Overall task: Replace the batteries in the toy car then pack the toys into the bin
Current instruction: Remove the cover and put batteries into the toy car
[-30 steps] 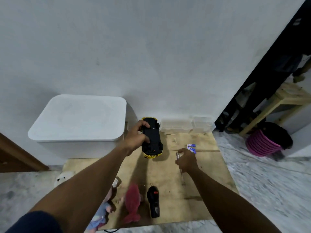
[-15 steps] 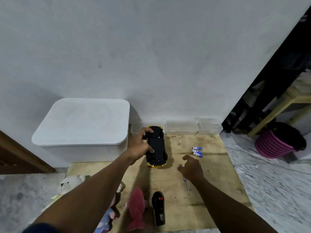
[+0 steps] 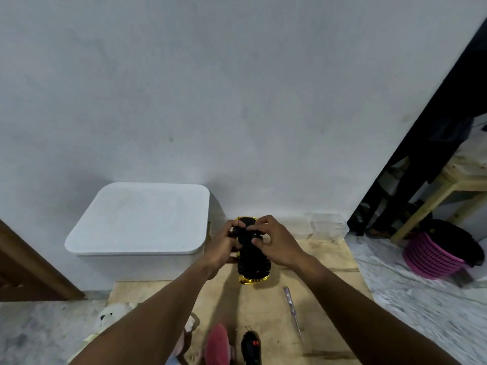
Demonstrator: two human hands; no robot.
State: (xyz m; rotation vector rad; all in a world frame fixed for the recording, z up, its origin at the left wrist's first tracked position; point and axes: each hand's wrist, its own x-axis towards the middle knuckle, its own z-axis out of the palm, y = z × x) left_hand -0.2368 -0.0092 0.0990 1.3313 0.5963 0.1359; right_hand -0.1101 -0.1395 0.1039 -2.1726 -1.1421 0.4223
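Observation:
The yellow toy car (image 3: 253, 267) is held upside down above the wooden board (image 3: 326, 291), its black underside up. My left hand (image 3: 224, 246) grips its left side. My right hand (image 3: 274, 243) rests on the underside near the far end, fingers bent on it. The white bin (image 3: 139, 227) with its lid on stands to the left against the wall. A screwdriver (image 3: 292, 309) lies on the board below my right arm. The black remote (image 3: 251, 349), a pink plush (image 3: 217, 343) and a white teddy (image 3: 113, 314) lie at the near edge. The batteries are hidden behind my right hand.
Clear plastic boxes (image 3: 326, 225) sit at the back of the board by the wall. A pink basket (image 3: 432, 256) and a wooden stool (image 3: 453, 191) stand on the marble floor at right. A brown door edge (image 3: 29, 267) is at left.
My right hand left the screwdriver on the board and came up onto the car's underside. The car stays in my left hand, and my head moved closer.

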